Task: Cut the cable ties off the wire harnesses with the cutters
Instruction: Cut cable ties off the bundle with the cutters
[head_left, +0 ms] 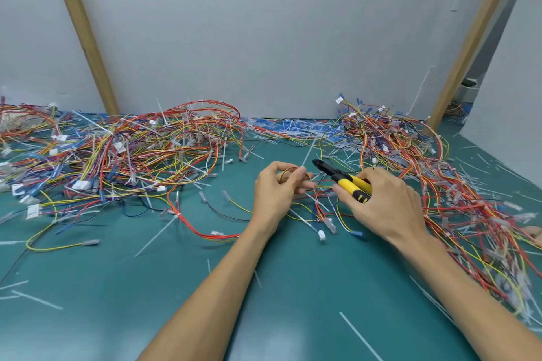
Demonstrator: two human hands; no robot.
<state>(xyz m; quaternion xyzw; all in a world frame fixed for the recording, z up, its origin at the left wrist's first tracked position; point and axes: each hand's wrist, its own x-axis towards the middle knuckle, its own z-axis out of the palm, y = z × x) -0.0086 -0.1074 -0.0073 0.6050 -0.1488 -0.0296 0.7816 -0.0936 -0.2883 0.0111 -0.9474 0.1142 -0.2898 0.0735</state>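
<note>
My left hand [278,193] pinches a small wire harness [318,202] of red, yellow and blue wires, held just above the green table. A white cable tie [308,155] sticks up and away from the pinched loop. My right hand [381,202] grips the yellow-and-black cutters [341,177], whose dark jaws point left toward the tie, a short gap from my left fingers. The harness ends with white connectors trail down between my two hands.
A big tangle of harnesses [126,149] covers the table's left and back. Another pile [440,179] runs down the right side. Cut white tie pieces [360,334] lie scattered on the green mat [176,287]. A grey wall with two wooden posts stands behind.
</note>
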